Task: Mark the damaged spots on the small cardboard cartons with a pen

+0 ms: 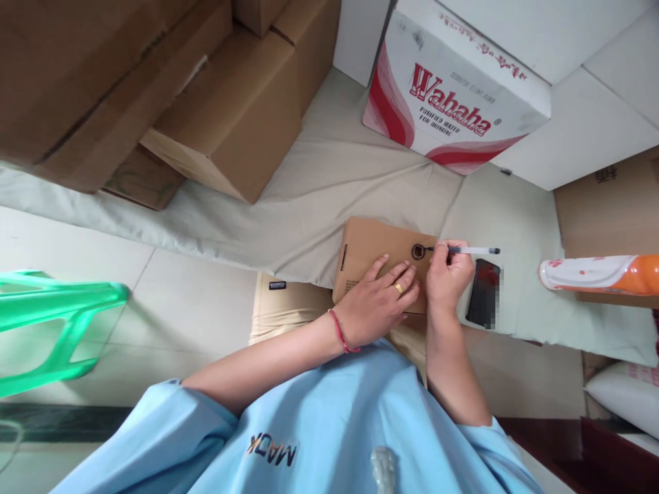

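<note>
A pale cloth spreads across the middle, with big brown boxes stacked on the left and a red-and-white water carton at the back. A green stool stands on the floor. The small cardboard box lies at the cloth's near edge; well to its right is an orange-and-white bottle. The left hand rests flat on that small box, fingers spread and gripping nothing. The right hand — just left of a phone — pinches a pen, its tip at a dark round mark.
</note>
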The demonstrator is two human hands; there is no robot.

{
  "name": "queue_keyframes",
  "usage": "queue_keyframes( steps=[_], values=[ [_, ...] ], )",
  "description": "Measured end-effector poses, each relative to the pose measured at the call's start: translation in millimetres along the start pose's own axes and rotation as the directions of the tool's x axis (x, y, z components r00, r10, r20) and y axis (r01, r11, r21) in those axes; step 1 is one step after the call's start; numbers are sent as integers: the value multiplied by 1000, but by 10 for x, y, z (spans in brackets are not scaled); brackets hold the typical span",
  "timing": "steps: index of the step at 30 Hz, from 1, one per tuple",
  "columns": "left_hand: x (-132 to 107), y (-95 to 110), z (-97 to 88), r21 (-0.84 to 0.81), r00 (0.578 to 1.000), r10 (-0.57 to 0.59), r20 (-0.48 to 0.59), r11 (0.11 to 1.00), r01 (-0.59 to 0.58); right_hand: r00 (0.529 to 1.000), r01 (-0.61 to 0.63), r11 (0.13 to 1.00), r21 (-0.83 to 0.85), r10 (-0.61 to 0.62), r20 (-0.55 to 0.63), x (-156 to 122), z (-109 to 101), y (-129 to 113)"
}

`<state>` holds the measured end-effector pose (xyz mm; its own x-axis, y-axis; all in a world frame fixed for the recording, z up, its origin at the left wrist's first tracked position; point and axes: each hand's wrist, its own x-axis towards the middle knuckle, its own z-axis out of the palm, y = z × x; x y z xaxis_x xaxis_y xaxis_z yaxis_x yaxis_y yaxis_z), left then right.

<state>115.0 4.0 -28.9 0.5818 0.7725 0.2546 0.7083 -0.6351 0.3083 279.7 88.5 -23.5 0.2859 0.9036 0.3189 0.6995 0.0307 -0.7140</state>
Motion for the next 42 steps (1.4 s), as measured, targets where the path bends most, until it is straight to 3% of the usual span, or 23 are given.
queue_keyframes(
  steps=[42],
  values=[
    [4, -14, -13, 5, 1000, 7, 1, 1000, -7, 998, 54, 995, -87, -55, -11, 2, -22, -18]
  ],
)
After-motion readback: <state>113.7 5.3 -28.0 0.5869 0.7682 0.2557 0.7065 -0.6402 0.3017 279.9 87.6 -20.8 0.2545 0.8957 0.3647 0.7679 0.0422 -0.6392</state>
